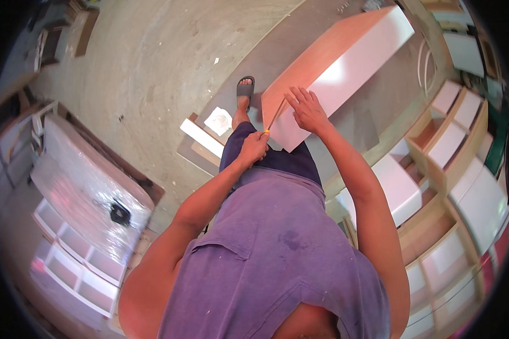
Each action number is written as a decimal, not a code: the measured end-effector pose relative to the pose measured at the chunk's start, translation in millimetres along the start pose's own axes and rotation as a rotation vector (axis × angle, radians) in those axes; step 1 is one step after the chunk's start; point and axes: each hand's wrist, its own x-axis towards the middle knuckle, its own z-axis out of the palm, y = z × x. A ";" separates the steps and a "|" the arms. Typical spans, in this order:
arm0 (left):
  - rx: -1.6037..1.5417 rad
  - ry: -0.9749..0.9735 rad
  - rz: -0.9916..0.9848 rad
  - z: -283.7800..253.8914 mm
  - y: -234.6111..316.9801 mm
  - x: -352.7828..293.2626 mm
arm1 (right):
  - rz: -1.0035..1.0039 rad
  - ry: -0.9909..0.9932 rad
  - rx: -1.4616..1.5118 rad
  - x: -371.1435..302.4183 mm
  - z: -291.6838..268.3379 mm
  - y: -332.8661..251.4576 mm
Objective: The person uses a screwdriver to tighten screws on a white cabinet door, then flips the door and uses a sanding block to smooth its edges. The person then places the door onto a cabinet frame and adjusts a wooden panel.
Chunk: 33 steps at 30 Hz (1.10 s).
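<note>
My left hand [254, 149] is closed round the yellow handle of a long screwdriver [275, 116]. Its thin shaft slants up and away to the right, with the tip close to my right fingers. My right hand [309, 112] lies with outstretched fingers over the white face of a long furniture piece [353, 62]. That piece has a wood-coloured side on its left and a glossy white side on its right. Its near end reaches my legs. Whether my right fingertips touch the shaft is hard to tell.
A grey sheet [356, 127] lies under the furniture piece. Left of my leg are a white strip [202, 137] and a crumpled white paper [218, 121]. Wooden drawer units [447, 135] stand on the right. A plastic-wrapped panel [90, 181] and white compartment frames [82, 268] sit at left.
</note>
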 end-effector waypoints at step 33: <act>0.254 0.372 0.047 35.9 -47.6 20.8 | -0.193 -0.907 -0.134 80.9 18.5 -14.1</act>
